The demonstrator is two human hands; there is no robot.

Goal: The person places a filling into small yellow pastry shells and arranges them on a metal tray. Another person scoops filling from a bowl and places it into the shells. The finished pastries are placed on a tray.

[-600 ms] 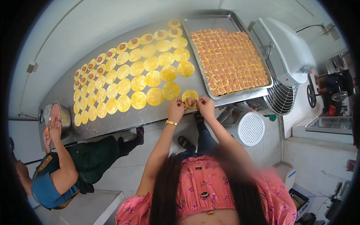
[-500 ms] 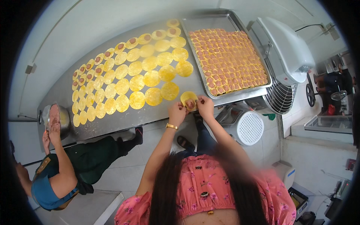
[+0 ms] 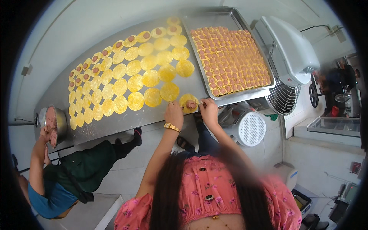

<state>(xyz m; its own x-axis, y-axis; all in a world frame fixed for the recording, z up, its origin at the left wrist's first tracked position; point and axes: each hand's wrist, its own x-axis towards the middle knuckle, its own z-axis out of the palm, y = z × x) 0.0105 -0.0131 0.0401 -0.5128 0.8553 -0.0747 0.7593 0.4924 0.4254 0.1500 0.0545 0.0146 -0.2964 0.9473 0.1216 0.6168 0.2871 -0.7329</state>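
Observation:
In front of me at the table's near edge lies a round yellow dumpling wrapper (image 3: 185, 110) with a lump of pink meat filling (image 3: 191, 104) in its middle. Its right rim is pinched by the fingers of my right hand (image 3: 209, 112). My left hand (image 3: 174, 114), with a gold watch on the wrist, is closed beside the left rim; whether its fingertips hold anything is hidden. Rows of flat yellow wrappers (image 3: 120, 87) cover the steel table, several of the far ones topped with meat. To the right, a metal tray (image 3: 209, 23) holds many filled dumplings (image 3: 230, 61).
At the far left a co-worker's hand (image 3: 46, 134) is at a steel bowl (image 3: 61, 122) of pink meat. A white mixer (image 3: 287, 50) with a wire guard stands right of the tray. Below the table edge is a white perforated container (image 3: 251, 129).
The wrapper, gathered up between both hands before, now lies spread flat with its meat showing. My left hand has shifted left, away from my right. The co-worker's hand moved over the bowl.

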